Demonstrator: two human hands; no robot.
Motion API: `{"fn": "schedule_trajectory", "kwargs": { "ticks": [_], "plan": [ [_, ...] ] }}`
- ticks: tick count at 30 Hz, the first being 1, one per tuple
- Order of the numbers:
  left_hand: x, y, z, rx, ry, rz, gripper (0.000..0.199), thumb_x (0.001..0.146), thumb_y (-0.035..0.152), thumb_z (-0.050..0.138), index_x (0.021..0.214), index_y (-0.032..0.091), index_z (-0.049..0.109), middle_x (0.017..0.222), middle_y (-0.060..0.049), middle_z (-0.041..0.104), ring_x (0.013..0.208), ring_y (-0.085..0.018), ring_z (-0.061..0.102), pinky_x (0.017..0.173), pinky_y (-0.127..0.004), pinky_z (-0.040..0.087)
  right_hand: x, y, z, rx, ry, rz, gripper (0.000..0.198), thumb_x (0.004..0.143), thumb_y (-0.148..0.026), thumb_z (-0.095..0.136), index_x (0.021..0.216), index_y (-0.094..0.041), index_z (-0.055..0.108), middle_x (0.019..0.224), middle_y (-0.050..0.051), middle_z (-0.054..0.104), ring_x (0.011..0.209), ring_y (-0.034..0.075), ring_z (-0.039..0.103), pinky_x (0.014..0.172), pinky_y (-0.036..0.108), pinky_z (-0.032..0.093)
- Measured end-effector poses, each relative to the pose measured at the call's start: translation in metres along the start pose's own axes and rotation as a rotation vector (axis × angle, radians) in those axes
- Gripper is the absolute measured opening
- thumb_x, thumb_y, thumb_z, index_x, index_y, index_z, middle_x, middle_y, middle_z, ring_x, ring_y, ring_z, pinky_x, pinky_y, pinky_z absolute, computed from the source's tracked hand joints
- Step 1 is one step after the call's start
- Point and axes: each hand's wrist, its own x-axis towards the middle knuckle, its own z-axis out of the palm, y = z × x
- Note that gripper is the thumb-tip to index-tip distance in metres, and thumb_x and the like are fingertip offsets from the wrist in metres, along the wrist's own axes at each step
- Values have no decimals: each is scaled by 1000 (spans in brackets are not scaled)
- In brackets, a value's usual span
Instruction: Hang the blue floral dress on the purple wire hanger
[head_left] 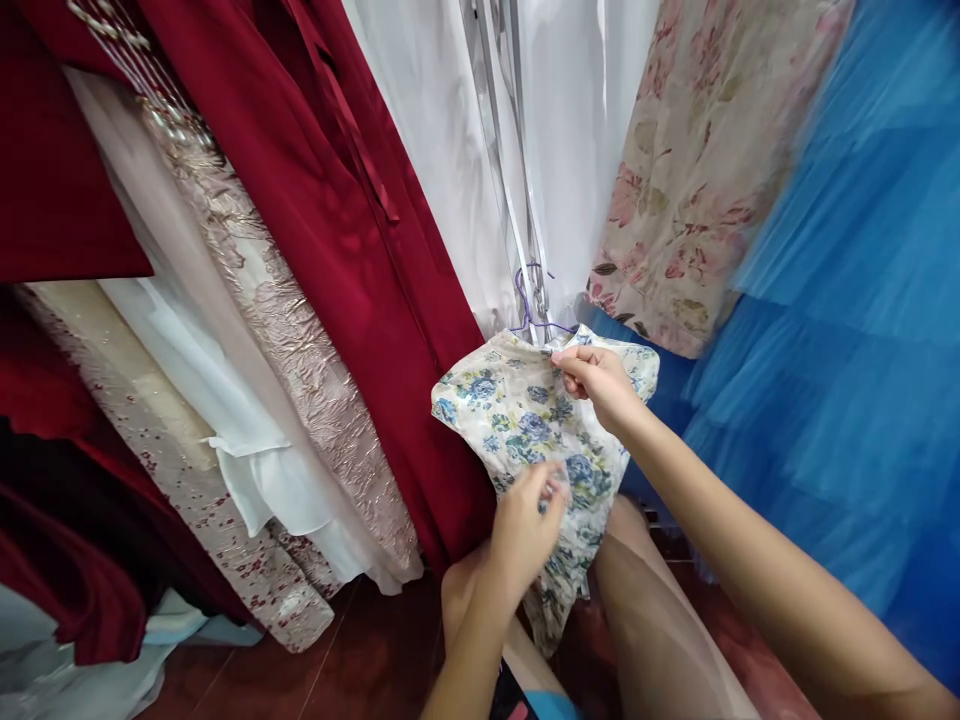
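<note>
A white blouse (532, 425) with blue and yellow-green flowers hangs in front of me on a purple wire hanger (525, 300). My right hand (596, 378) is closed in a pinch at the blouse's neckline, thumb and finger on the fabric edge. Lower down, in front of the blouse's middle, my left hand (529, 515) has its fingers curled together, slightly smeared by motion. What its fingertips hold, if anything, I cannot make out. The blouse's lower end hangs between my knees.
Long dark red dresses (337, 250) and pale embroidered gowns (262, 290) hang at the left. Behind the blouse are white fabric (427, 90) and grey ribbons (499, 130). A pink-flowered garment (675, 200) and a blue tulle dress (840, 330) hang at the right. Red tiles (367, 650) cover the floor.
</note>
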Motion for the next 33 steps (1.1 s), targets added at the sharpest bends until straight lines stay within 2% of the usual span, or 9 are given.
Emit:
{"fn": "schedule_trajectory", "kwargs": {
  "ticks": [5, 10, 14, 19, 22, 24, 27, 30, 33],
  "plan": [
    [85, 27, -56, -38, 349, 188, 44, 98, 29, 45, 143, 26, 46, 94, -3, 68, 79, -16, 60, 79, -29, 48, -13, -1, -9, -113, -70, -61, 17, 75, -30, 68, 67, -17, 60, 42, -6, 50, 39, 7, 38, 42, 22, 26],
    [150, 41, -73, 126, 331, 364, 21, 96, 29, 50, 93, 19, 69, 84, -4, 68, 76, -17, 61, 75, -28, 46, -3, 4, -14, -255, -142, -173, 20, 81, -34, 63, 70, -19, 55, 43, -7, 45, 40, 9, 36, 44, 23, 26],
    [162, 41, -71, 90, 546, 382, 20, 95, 27, 52, 83, 17, 64, 75, -1, 63, 71, -14, 59, 70, -23, 44, 6, 36, -16, -445, -51, -313, 18, 82, -31, 61, 70, -20, 53, 53, -5, 47, 48, 10, 39, 49, 24, 26],
    [177, -2, -123, -236, 935, 226, 17, 93, 27, 53, 85, 15, 62, 73, 1, 60, 71, -11, 58, 70, -20, 45, -12, 79, -32, -496, -154, -193, 21, 83, -31, 58, 66, -20, 51, 53, -5, 45, 50, 11, 39, 50, 24, 26],
    [178, -50, -151, -539, 1047, -141, 21, 94, 24, 52, 75, 15, 56, 70, 3, 55, 68, -8, 54, 73, -18, 45, -32, 82, -44, -359, -237, -101, 23, 85, -35, 57, 69, -20, 49, 53, -8, 39, 47, 9, 33, 49, 23, 23],
    [169, -79, -150, -759, 1015, -440, 25, 96, 21, 44, 73, 17, 49, 66, 4, 50, 63, -8, 52, 74, -20, 46, -41, 81, -48, -311, -284, -55, 22, 85, -35, 56, 71, -20, 50, 51, -9, 36, 45, 8, 29, 47, 23, 21],
    [147, -105, -115, -842, 826, -641, 24, 94, 18, 43, 71, 17, 48, 65, 1, 51, 62, -12, 55, 72, -31, 50, -49, 86, -50, -295, -327, 38, 18, 84, -32, 55, 72, -20, 51, 49, -9, 39, 44, 8, 31, 47, 22, 24],
    [124, -109, -64, -853, 592, -726, 16, 89, 19, 49, 76, 15, 56, 70, -3, 59, 65, -17, 59, 72, -38, 50, -56, 103, -57, -357, -325, 136, 16, 82, -28, 49, 67, -21, 47, 46, -8, 44, 43, 10, 39, 47, 23, 31],
    [107, -95, -24, -842, 377, -661, 10, 80, 22, 66, 79, 13, 65, 76, -6, 65, 69, -18, 60, 72, -33, 48, -73, 121, -73, -459, -319, 171, 20, 79, -27, 52, 60, -22, 46, 44, -6, 45, 43, 12, 43, 48, 24, 32]
  ]
}}
